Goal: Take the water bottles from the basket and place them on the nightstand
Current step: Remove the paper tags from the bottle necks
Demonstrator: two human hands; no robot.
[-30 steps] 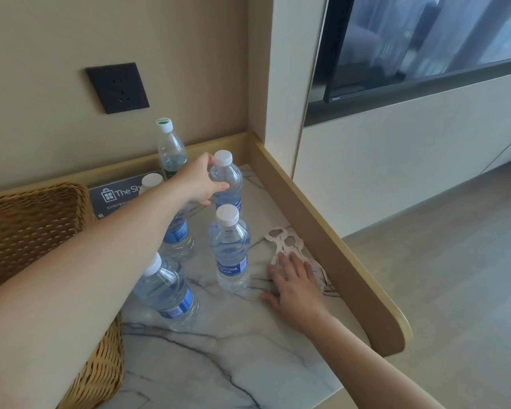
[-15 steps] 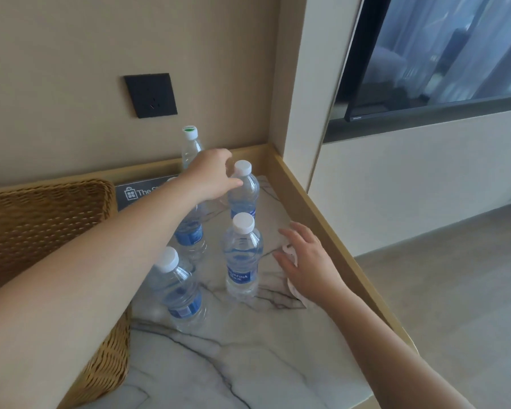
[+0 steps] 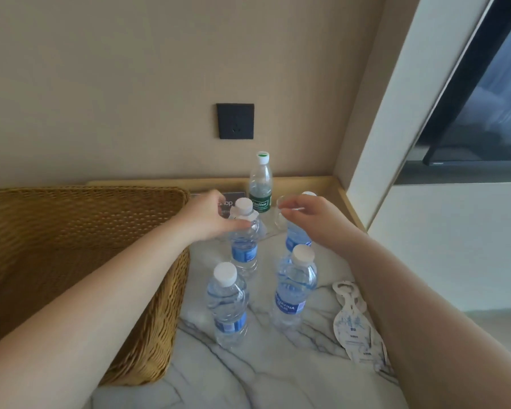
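Both hands at the rear bottles, 5 bottles upright on nightstand table (image 3: 257,376).

L hand (image 3: 210,215) grips shoulder of rear-left bottle (image 3: 244,240), fingers curled round it under the cap. R hand (image 3: 313,219) over rear-right bottle (image 3: 297,240), fingertips pinched; can't tell if it holds anything. Front-left bottle (image 3: 227,305) and front-right bottle (image 3: 294,287) stand apart from both hands. Green-label bottle (image 3: 260,184) at back wall. Basket (image 3: 80,249) just left of the bottles.
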